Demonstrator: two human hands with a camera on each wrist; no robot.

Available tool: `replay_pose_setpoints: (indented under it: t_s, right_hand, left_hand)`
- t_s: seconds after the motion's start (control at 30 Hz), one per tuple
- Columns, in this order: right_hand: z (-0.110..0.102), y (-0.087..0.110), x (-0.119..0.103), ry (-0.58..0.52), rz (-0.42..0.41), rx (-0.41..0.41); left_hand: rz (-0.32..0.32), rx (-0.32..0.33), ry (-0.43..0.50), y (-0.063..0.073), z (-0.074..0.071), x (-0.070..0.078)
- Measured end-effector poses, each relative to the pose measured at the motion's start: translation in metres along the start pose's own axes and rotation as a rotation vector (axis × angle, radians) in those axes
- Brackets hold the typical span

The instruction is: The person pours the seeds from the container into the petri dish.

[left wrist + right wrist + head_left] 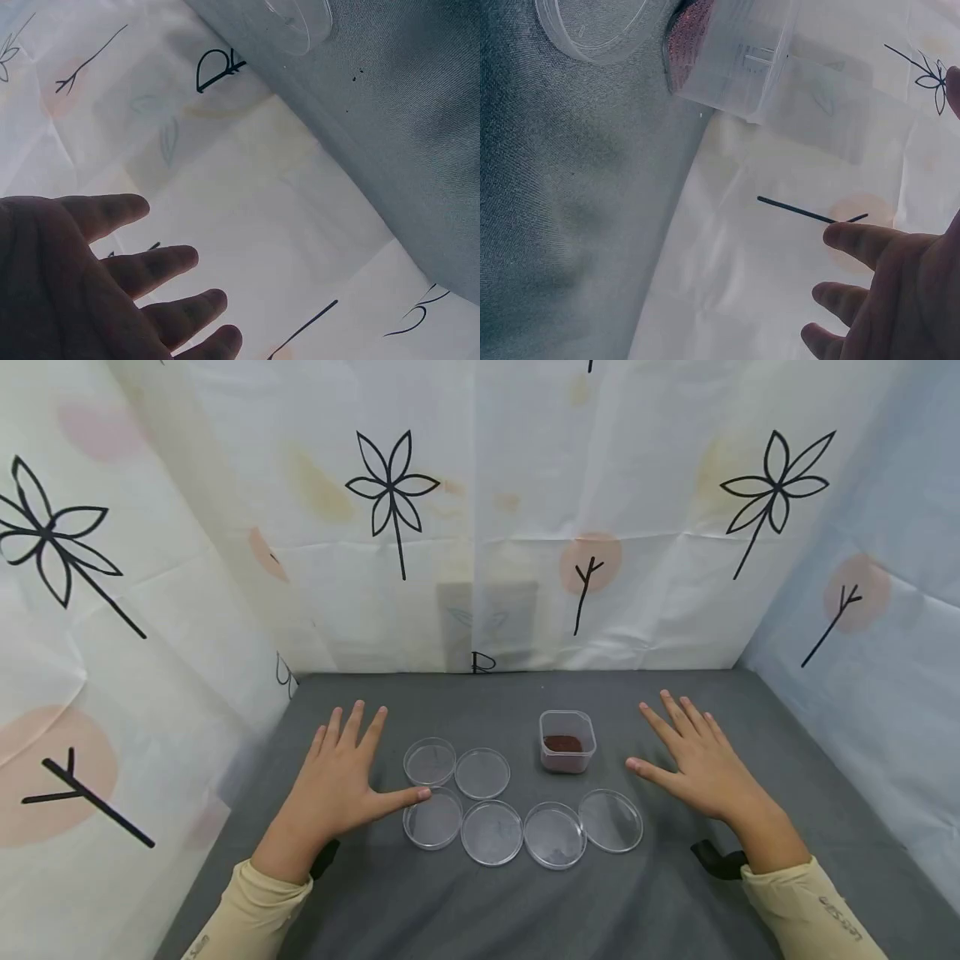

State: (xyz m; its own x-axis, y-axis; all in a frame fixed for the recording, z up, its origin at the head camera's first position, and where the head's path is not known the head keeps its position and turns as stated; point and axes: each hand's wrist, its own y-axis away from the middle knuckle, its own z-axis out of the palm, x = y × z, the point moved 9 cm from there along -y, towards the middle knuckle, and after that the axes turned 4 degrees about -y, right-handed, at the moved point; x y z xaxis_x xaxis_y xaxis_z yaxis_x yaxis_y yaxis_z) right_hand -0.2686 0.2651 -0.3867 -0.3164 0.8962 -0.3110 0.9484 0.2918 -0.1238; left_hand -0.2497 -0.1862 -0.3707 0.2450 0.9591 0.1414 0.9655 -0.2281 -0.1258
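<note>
My left hand [341, 785] is spread palm down at the left, its thumb overlapping the rim of a clear petri dish [432, 822] in the head view. Over on the right, my right hand [701, 768] has its fingers splayed and holds nothing. Between the hands lie several clear round petri dishes, among them one at the back [482, 773] and one at the right [611, 821]. A square clear plastic container [567, 741] with reddish-brown grains inside stands behind them, nearer my right hand. The right wrist view shows the same container [735, 56] and its grains from the side.
Dark grey cloth [480, 910] covers the table. White sheets printed with flowers and twigs hang behind it [510, 460] and along both sides. A black strap [718, 860] shows at my right wrist.
</note>
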Motion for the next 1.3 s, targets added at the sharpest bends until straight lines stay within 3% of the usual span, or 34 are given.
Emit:
replay_pose_setpoints:
  t_s: [0.57,0.87,1.13,1.3]
  right_hand:
    - [0.007,-0.008,-0.003,-0.113,-0.024,0.002]
    - [0.014,-0.014,-0.005,-0.16,-0.02,0.0]
    - [0.024,-0.02,-0.008,-0.198,-0.002,0.002]
    - [0.029,-0.023,-0.011,-0.215,-0.014,0.01]
  left_hand:
    - [0.1,0.09,0.062,-0.006,0.006,0.016]
    - [0.187,0.127,0.133,-0.009,0.017,0.038]
    - [0.302,0.184,0.207,-0.007,0.023,0.062]
    - [0.35,0.164,0.215,-0.007,0.032,0.078]
